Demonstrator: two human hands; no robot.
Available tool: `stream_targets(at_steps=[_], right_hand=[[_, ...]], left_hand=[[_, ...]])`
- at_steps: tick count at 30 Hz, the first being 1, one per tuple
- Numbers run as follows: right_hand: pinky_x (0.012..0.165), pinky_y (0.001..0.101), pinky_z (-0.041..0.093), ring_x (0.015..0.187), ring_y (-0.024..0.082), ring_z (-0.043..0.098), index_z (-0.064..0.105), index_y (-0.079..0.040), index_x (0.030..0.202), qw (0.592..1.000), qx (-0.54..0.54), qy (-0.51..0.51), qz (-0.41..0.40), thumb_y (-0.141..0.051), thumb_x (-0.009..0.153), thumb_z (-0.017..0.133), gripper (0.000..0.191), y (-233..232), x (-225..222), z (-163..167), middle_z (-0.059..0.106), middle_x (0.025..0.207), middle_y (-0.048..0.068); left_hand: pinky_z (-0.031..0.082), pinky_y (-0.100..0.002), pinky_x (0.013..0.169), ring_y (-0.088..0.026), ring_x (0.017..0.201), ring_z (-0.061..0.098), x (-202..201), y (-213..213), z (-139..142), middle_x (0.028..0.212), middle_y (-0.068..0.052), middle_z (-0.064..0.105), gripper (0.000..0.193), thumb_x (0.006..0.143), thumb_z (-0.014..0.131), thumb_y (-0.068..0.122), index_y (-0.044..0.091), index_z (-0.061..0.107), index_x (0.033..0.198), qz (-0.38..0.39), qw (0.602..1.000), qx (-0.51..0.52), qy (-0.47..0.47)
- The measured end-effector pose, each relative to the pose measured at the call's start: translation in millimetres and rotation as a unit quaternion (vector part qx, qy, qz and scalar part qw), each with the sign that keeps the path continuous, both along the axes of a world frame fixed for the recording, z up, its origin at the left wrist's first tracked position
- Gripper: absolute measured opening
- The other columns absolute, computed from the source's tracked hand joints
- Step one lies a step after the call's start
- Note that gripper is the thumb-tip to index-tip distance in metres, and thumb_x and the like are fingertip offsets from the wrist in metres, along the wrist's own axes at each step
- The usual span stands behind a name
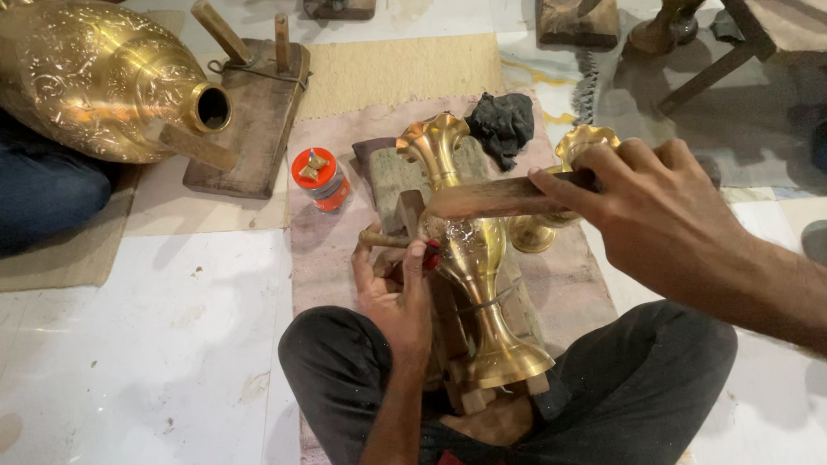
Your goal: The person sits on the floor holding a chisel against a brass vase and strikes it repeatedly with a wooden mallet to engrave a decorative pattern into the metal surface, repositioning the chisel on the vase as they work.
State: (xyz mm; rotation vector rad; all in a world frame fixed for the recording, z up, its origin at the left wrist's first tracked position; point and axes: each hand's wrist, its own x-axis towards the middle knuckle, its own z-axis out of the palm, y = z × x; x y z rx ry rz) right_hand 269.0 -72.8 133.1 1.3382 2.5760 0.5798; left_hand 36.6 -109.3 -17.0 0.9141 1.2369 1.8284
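The brass vase (469, 258) is lying lengthwise on a wooden block (395, 173) betw. your knees, flared mouth pointing away from you, wide foot resting near your lap. Your left hand (393, 293) is gripping a short punch-type tool (386, 238), fingers curled round it, tip pressing against the vase body approx. at mid-height. Your right hand (646, 201) is closing around a flat wooden mallet (495, 199), holding it horizontally just above the vase neck; the wood is showing motion blur. A second, smaller brass vase (563, 186) is sitting just behind the mallet, partly hidden by your right hand. A black cloth (503, 122) is lying beyond the block. An orange-lidded jar (321, 179) is standing to the left on the mat. Further left, a large engraved brass vessel (97, 78) is lying on its side next to another wooden stand (249, 119).
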Motion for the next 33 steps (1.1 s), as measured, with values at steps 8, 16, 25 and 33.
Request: stream_targets(at_steps=[8,16,25,33], right_hand=[[0.073,0.0436,0.058,0.086,0.028,0.066,0.057,-0.025,0.147,0.965,-0.043,0.237,-0.104,-0.012,0.088,0.066,0.061,-18,39,-52,0.067,0.118,0.015],[0.066,0.0327,0.058,0.079,0.018,0.065,0.056,0.000,0.138,0.507,-0.216,0.794,-0.255,-0.020,0.089,0.071,0.055,-47,29,-169,0.067,0.095,0.013],[0.063,0.0329,0.055,0.075,0.017,0.063,0.055,0.003,0.128,0.424,-0.279,0.826,-0.245,-0.032,0.083,0.080,0.062,12,-9,-203,0.066,0.096,0.006],[0.078,0.0361,0.057,0.094,0.021,0.065,0.052,0.002,0.142,0.421,-0.387,0.802,-0.172,-0.041,0.072,0.089,0.090,55,-15,-236,0.065,0.111,0.014]], left_hand=[[0.060,-0.028,0.084,-0.015,0.091,0.073,-17,13,0,0.098,-0.013,0.076,0.053,0.100,0.068,0.005,-0.003,0.042,0.146,-0.062,0.993,0.071,-0.073],[0.059,-0.029,0.063,-0.017,0.075,0.072,-41,75,-6,0.089,-0.007,0.072,0.039,0.096,0.074,0.012,0.006,0.055,0.129,-0.064,0.976,0.025,-0.207],[0.057,-0.025,0.056,-0.017,0.073,0.074,-29,131,-33,0.089,-0.006,0.074,0.030,0.089,0.079,0.016,0.011,0.059,0.111,-0.119,0.949,-0.049,-0.288],[0.055,-0.024,0.054,-0.014,0.064,0.068,-15,133,-35,0.085,-0.010,0.074,0.033,0.088,0.081,0.017,0.008,0.063,0.114,-0.150,0.954,-0.093,-0.240]])
